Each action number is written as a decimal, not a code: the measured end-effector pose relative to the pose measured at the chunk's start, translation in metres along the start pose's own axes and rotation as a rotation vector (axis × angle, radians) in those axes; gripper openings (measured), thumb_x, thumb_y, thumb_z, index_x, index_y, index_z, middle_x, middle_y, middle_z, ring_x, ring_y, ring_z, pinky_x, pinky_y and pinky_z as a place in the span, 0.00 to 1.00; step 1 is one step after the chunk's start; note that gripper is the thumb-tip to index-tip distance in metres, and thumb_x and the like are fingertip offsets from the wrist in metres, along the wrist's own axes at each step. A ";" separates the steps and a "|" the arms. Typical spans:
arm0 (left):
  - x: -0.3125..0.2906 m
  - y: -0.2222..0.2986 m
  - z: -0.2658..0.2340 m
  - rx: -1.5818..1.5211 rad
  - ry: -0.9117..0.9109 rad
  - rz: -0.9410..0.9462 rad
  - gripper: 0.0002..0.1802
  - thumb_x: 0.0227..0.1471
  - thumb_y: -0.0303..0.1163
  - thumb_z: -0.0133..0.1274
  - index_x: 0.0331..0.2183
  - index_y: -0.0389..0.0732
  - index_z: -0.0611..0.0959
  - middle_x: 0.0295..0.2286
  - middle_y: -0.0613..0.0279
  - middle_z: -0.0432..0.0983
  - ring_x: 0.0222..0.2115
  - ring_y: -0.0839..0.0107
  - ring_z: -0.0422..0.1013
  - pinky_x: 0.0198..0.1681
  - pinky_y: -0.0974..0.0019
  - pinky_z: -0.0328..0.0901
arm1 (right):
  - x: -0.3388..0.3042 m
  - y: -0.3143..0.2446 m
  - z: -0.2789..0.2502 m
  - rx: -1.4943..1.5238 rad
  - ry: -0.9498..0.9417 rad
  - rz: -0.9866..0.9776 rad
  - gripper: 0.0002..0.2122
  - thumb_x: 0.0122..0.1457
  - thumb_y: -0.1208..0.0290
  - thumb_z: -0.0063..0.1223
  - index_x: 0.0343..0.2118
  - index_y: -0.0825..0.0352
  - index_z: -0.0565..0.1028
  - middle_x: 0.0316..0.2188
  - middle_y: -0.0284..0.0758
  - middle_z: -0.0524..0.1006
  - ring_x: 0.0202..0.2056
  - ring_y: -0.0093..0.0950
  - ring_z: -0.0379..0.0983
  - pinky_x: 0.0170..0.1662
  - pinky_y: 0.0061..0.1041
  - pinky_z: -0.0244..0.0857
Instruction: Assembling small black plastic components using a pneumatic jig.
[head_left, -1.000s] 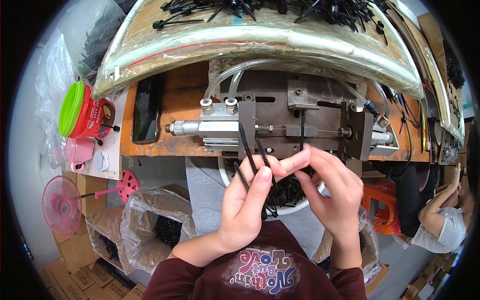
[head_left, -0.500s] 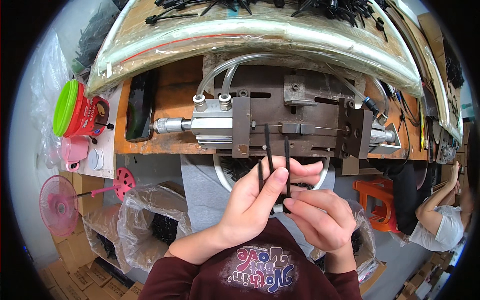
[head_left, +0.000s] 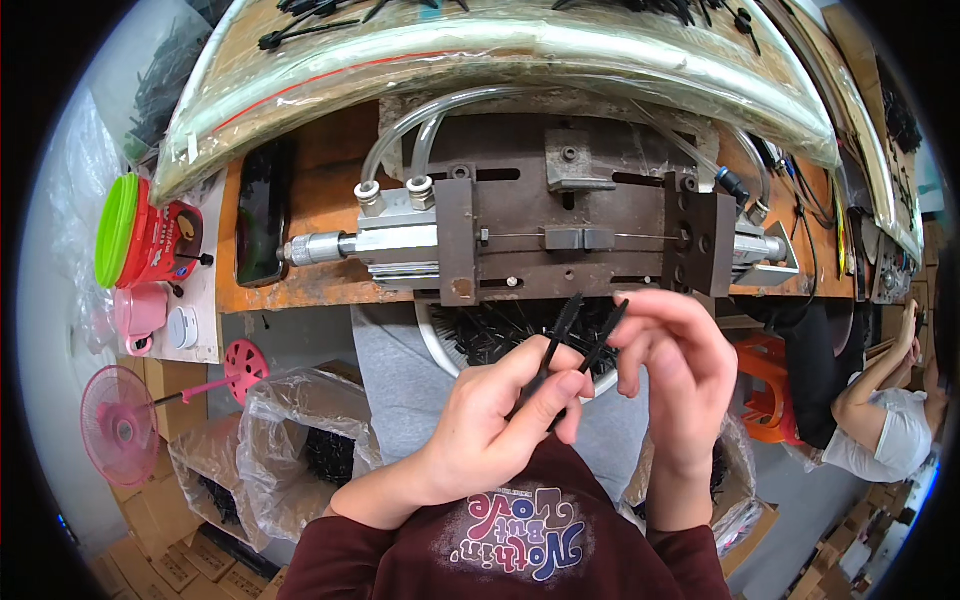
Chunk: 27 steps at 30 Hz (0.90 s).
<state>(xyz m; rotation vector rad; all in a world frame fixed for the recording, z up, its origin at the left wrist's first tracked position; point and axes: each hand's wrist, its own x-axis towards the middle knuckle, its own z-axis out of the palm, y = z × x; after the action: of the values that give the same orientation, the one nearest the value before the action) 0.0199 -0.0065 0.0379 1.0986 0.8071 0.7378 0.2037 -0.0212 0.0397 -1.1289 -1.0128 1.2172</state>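
My left hand (head_left: 500,410) is closed around thin black brush wands that look like mascara wands; two bristled tips stick up past the fingers, a left wand (head_left: 562,332) and a right wand (head_left: 606,336). Their lower ends are partly hidden by my thumb and fingers. Beside it my right hand (head_left: 685,365) is raised with fingers bent and apart, the index fingertip at the right wand's tip. Below the hands, a white round basin (head_left: 432,342) on my lap holds many similar black pieces (head_left: 490,335).
Ahead is a brown metal fixture (head_left: 520,265) with silver cylinders (head_left: 398,240) and clear air hoses (head_left: 400,130). A plastic-covered tray (head_left: 500,50) bears more wands. Left: phone (head_left: 262,210), red bucket (head_left: 175,240), pink fan (head_left: 120,425), lined boxes (head_left: 300,420). Another person (head_left: 880,430) sits at right.
My right hand has let go of the wand bases and moved up and right to the tips. The wands in my left hand now lean right. The view has shifted slightly.
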 end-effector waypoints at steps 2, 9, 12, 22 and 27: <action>0.001 -0.004 0.002 0.134 0.011 0.131 0.08 0.62 0.26 0.47 0.38 0.31 0.75 0.24 0.61 0.78 0.21 0.79 0.72 0.22 0.74 0.64 | 0.011 0.002 0.000 0.140 -0.059 0.056 0.09 0.61 0.79 0.51 0.43 0.75 0.76 0.29 0.36 0.79 0.21 0.15 0.69 0.24 0.13 0.63; -0.002 0.003 0.006 0.207 0.137 0.053 0.10 0.63 0.25 0.42 0.41 0.29 0.76 0.28 0.57 0.79 0.22 0.79 0.73 0.25 0.74 0.66 | 0.011 0.008 0.003 0.214 0.065 0.041 0.07 0.63 0.77 0.50 0.36 0.76 0.76 0.26 0.39 0.79 0.18 0.18 0.71 0.22 0.15 0.64; 0.000 -0.013 0.004 0.101 0.252 0.306 0.12 0.64 0.25 0.39 0.43 0.30 0.76 0.34 0.54 0.79 0.22 0.81 0.70 0.25 0.76 0.65 | 0.011 0.007 0.001 0.225 0.094 0.019 0.08 0.65 0.74 0.47 0.37 0.76 0.73 0.27 0.44 0.79 0.19 0.23 0.75 0.23 0.18 0.68; 0.007 -0.011 -0.012 0.493 -0.006 0.662 0.22 0.34 0.31 0.72 0.37 0.42 0.87 0.31 0.61 0.81 0.22 0.80 0.71 0.20 0.77 0.59 | 0.009 0.005 0.003 0.301 0.047 0.062 0.09 0.66 0.72 0.45 0.38 0.75 0.72 0.26 0.45 0.78 0.18 0.26 0.75 0.22 0.20 0.70; -0.001 0.005 -0.015 0.627 -0.098 0.656 0.14 0.39 0.33 0.69 0.34 0.47 0.88 0.34 0.61 0.82 0.23 0.80 0.74 0.20 0.76 0.63 | 0.016 0.008 -0.010 0.337 0.172 -0.047 0.10 0.67 0.70 0.42 0.37 0.73 0.70 0.25 0.43 0.77 0.15 0.23 0.72 0.20 0.19 0.68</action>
<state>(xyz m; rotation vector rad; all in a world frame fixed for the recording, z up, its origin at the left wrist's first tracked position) 0.0055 0.0010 0.0395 2.0022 0.5994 0.9892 0.2133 -0.0057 0.0301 -0.9214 -0.6701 1.1792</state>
